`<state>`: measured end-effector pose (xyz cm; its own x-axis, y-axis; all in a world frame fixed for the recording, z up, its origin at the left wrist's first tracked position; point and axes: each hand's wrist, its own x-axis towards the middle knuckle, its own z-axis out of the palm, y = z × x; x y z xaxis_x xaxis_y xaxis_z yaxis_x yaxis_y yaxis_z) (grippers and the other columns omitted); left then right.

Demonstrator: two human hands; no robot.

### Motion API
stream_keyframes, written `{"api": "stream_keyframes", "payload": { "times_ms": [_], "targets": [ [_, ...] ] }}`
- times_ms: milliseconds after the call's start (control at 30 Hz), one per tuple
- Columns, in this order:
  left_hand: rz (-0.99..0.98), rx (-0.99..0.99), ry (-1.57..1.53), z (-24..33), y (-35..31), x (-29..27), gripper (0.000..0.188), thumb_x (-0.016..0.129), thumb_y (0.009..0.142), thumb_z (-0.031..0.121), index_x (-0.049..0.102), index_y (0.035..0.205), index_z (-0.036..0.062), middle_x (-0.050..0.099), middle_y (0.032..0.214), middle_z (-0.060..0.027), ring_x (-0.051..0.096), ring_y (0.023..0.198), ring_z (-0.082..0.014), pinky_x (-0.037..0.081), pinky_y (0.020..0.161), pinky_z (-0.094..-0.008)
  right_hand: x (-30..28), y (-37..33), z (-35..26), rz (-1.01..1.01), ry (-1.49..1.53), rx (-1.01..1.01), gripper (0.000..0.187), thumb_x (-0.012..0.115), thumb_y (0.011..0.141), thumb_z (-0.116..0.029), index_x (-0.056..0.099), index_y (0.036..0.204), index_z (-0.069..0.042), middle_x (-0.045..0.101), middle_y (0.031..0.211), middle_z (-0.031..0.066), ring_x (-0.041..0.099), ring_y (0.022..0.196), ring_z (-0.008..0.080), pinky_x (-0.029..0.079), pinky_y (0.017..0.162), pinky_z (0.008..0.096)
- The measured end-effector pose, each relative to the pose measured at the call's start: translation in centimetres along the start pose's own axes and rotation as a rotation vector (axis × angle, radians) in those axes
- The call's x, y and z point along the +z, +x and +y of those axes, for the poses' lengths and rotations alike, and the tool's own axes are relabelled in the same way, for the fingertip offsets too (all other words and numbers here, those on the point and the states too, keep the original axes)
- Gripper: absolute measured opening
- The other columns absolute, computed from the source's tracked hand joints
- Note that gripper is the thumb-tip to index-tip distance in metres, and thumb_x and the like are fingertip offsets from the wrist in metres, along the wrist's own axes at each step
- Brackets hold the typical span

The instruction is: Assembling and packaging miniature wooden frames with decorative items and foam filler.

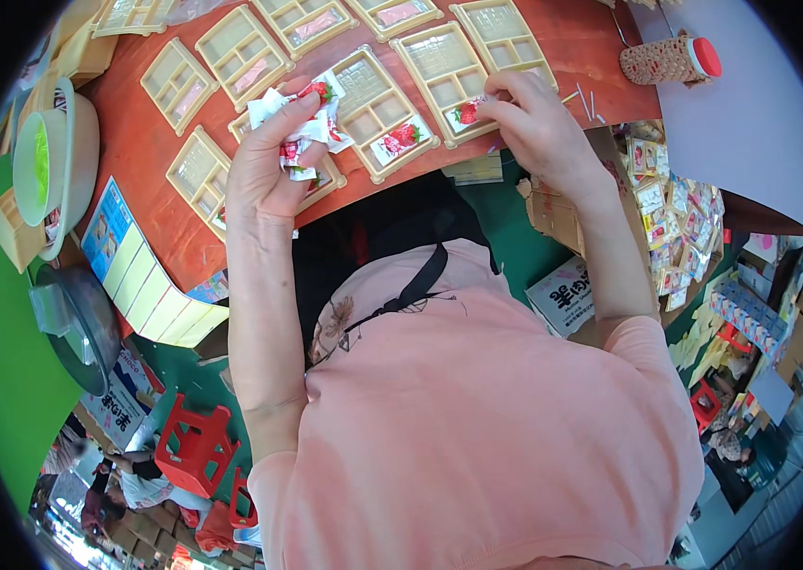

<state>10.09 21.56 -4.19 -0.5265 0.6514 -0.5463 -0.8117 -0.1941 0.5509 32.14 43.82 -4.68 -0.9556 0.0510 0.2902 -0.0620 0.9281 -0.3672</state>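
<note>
My left hand (268,171) is closed round a bunch of small white sachets (331,122) printed with red strawberries, above the near row of trays. With thumb and fingertips, my right hand (546,131) pinches the edge of one strawberry sachet (464,115). That sachet lies at the near compartment of a beige divided plastic tray (417,78). In the neighbouring tray (360,95) to the left, another strawberry sachet (401,140) rests in the near compartment. Part of a tray is hidden beneath my left hand and its bunch.
More beige trays (245,55), several with pink pieces, cover the red table (140,123). A red-lidded jar (662,61) lies at the right. Basins (78,157) stand left. Below the table's right side sits a carton of small packets (672,214). Red stools (197,442) and people are lower left.
</note>
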Motion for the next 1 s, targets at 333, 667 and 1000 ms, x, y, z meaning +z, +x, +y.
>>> {"api": "stream_keyframes", "payload": {
  "times_ms": [333,667,1000],
  "targets": [
    [-0.132,-0.017,0.130,-2.0,0.2,2.8,0.033,0.076,0.085,0.000,0.065,0.116,-0.0015,0.069,0.099,-0.0138,0.067,0.074,-0.0158,0.044,0.045,-0.0214,1.1,0.6,-1.8,0.148,0.010,0.080,0.025,0.063,0.086,0.001,0.068,0.109,-0.004,0.065,0.108,0.0104,0.061,0.101,0.0277,0.047,0.089,0.0368],
    [-0.185,0.002,0.219,-3.4,1.0,5.3,0.031,0.076,0.085,0.000,0.068,0.115,-0.0012,0.071,0.094,-0.0110,0.069,0.073,-0.0149,0.052,0.047,-0.0205,1.7,5.6,-2.7,0.226,1.077,0.633,0.022,0.068,0.098,-0.021,0.068,0.111,-0.003,0.067,0.097,-0.0001,0.062,0.090,0.0050,0.050,0.081,0.0208],
    [-0.089,0.007,0.197,-2.0,0.7,4.0,0.023,0.076,0.086,0.001,0.067,0.108,-0.0011,0.065,0.087,-0.0129,0.054,0.052,-0.0151,0.040,0.045,-0.0252,-4.5,-1.7,4.9,0.325,0.807,0.772,0.023,0.067,0.097,-0.012,0.064,0.117,-0.001,0.067,0.100,0.0011,0.062,0.091,0.0056,0.050,0.080,0.0199]
  ]
}}
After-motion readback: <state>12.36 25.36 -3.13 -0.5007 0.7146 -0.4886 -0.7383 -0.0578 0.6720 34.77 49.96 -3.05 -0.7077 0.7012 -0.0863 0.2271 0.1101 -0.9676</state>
